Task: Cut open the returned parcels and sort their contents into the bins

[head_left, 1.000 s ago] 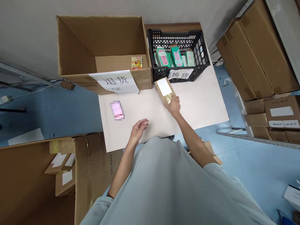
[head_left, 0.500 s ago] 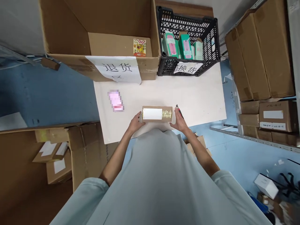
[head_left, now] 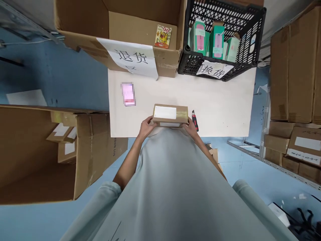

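One brown oblong carton (head_left: 170,121); left hand (head_left: 146,128) and right hand (head_left: 191,128) grip its ends. White labels (head_left: 165,112) top and front; yellowish tape (head_left: 182,114).

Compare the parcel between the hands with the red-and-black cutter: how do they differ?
The parcel is brown with a white label; the cutter is red and black. The parcel is bulky, the cutter slim. The parcel is held between the left hand and right hand, while the cutter lies on the table. Both are longer than wide.
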Action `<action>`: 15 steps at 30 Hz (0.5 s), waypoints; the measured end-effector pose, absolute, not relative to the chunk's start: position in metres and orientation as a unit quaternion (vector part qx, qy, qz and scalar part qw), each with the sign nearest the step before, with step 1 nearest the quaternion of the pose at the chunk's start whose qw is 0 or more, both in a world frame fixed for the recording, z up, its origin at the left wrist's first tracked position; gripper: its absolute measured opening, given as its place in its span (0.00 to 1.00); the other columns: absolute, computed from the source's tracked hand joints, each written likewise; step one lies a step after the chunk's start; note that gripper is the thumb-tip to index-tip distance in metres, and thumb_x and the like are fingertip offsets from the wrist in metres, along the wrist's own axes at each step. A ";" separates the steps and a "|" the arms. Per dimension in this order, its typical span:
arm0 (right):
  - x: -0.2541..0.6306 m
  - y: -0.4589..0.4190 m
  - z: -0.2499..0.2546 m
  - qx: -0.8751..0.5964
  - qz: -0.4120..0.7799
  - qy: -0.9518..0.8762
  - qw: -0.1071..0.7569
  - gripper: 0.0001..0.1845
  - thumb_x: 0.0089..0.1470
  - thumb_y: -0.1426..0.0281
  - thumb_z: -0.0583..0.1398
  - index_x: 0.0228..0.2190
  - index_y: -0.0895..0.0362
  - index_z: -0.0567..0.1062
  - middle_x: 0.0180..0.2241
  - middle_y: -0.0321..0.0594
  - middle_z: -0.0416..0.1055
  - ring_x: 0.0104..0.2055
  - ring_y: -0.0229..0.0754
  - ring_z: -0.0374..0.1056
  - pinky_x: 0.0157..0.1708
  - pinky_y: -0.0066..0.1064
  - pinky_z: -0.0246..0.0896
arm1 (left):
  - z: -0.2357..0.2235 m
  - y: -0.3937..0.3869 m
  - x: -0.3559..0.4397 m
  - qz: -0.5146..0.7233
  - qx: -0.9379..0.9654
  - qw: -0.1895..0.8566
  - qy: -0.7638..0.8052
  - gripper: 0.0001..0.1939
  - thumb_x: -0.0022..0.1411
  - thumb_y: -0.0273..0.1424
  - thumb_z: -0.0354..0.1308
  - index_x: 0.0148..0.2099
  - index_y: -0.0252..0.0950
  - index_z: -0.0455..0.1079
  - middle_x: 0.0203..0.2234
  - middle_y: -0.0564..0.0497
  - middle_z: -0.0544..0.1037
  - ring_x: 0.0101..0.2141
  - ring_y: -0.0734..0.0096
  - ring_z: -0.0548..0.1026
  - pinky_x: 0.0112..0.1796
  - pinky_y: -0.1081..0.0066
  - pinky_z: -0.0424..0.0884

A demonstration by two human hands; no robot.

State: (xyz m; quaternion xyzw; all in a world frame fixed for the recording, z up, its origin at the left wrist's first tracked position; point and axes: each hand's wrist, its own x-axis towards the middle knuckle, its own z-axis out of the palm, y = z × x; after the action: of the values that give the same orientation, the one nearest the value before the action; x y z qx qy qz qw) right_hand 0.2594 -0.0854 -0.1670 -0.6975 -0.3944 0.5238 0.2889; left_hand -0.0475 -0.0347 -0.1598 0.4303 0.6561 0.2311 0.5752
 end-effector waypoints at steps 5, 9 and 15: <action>0.276 -0.074 -0.161 -0.729 0.506 -0.383 0.256 0.32 0.66 0.48 0.63 0.61 0.57 0.78 0.62 0.56 0.79 0.61 0.54 0.77 0.64 0.50 0.76 | -0.158 -0.036 -0.042 0.234 0.403 0.549 0.694 0.36 0.62 0.49 0.69 0.66 0.33 0.79 0.59 0.36 0.84 0.58 0.46 0.83 0.64 0.49 0.76; 0.277 -0.066 -0.168 -0.729 0.516 -0.397 0.209 0.32 0.68 0.48 0.63 0.61 0.57 0.79 0.62 0.56 0.79 0.59 0.54 0.79 0.63 0.51 0.77 | -0.169 -0.032 -0.029 0.188 0.401 0.551 0.707 0.35 0.63 0.44 0.69 0.68 0.32 0.77 0.62 0.33 0.82 0.57 0.46 0.82 0.61 0.50 0.78; 0.283 -0.079 -0.184 -0.725 0.531 -0.382 0.215 0.28 0.70 0.50 0.61 0.60 0.55 0.81 0.65 0.53 0.79 0.62 0.53 0.79 0.65 0.52 0.75 | -0.182 -0.046 -0.029 0.221 0.375 0.573 0.694 0.32 0.68 0.48 0.66 0.66 0.35 0.77 0.67 0.34 0.80 0.62 0.47 0.81 0.65 0.50 0.75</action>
State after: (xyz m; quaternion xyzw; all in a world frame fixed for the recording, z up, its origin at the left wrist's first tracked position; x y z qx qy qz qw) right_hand 0.2833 -0.0790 -0.1835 -0.7253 -0.3815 0.5311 0.2153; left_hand -0.0291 -0.0462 -0.1819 0.3750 0.6943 0.2207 0.5733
